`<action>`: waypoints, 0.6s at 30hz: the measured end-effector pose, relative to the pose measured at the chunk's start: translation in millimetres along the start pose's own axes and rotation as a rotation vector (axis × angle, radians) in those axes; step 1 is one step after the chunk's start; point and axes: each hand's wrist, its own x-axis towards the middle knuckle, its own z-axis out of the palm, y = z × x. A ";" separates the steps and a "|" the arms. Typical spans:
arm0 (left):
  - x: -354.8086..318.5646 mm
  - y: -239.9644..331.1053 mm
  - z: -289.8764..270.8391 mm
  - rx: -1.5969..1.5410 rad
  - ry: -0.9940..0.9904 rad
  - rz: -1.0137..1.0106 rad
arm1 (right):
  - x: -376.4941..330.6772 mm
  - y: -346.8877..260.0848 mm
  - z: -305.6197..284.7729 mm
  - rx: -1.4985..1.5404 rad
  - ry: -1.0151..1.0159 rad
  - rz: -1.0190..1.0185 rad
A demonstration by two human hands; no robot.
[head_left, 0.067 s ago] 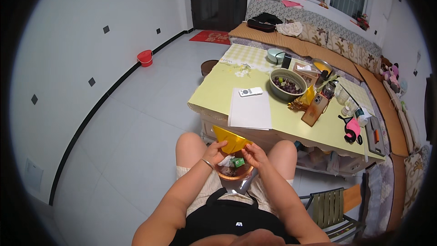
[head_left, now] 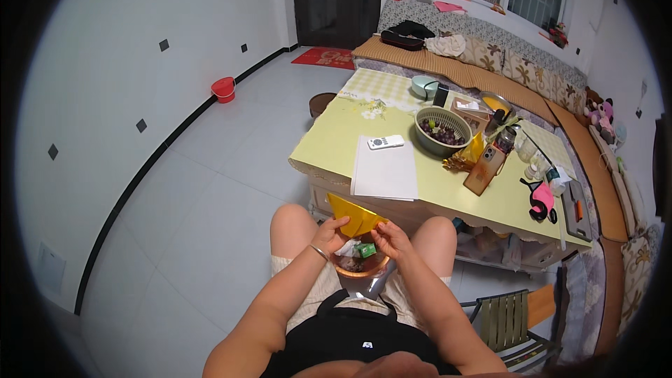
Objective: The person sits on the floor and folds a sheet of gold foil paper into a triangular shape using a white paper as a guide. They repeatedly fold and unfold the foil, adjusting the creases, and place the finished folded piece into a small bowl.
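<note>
Clock read from the wearer's seat, twelve straight ahead.

Gold sheet [head_left: 355, 218]: up in the air between the knees, folded into a rough wedge, touching both hands. Long axis slants from about ten o'clock down to four. Pointed far-left corner stands free, past the fingers.

Left hand [head_left: 329, 236]: at the sheet's seven o'clock edge, thumb pressed on the near face; fingers behind hidden, but the grip looks closed. From this thumb the sheet lies toward one o'clock.

Right hand [head_left: 392, 239]: thumb and forefinger pinched together on the four o'clock end, other fingers curled in. From here the sheet runs off toward ten. Neither hand is clearly nearer; both are on it, the left further in along the lower side, the right at the tip.

Edges: bin [head_left: 361, 275] at six o'clock, its orange rim below the hands, green box [head_left: 365, 250] and white scraps inside. Left knee [head_left: 292, 221] at eight, right knee [head_left: 439, 232] at four. Table [head_left: 322, 145] fills twelve to two; its near edge is beyond the sheet, how far apart I cannot tell. White paper [head_left: 383, 178] lies on it near that edge, around one. Widest room: toward nine, past the left knee, over tiled floor [head_left: 189, 203].
</note>
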 end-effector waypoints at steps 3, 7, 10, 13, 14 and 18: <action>3.4 0.9 -3.0 -0.009 0.075 0.053 | 2.3 1.9 -11.8 -0.018 0.050 0.012; 4.3 7.1 -5.7 0.013 0.174 0.149 | -0.7 2.3 -8.3 -0.233 0.141 0.146; 4.3 10.4 -19.4 0.122 0.269 0.229 | -1.3 6.5 -5.2 -0.376 0.211 0.126; 6.3 9.4 -23.9 0.199 0.314 0.276 | -1.1 6.3 -5.1 -0.545 0.210 0.064; 5.9 9.8 -22.4 0.202 0.313 0.278 | -1.2 6.4 -2.8 -0.607 0.204 0.039; 7.0 14.5 -20.3 0.185 0.353 0.290 | -6.5 9.8 1.9 -0.792 0.204 0.097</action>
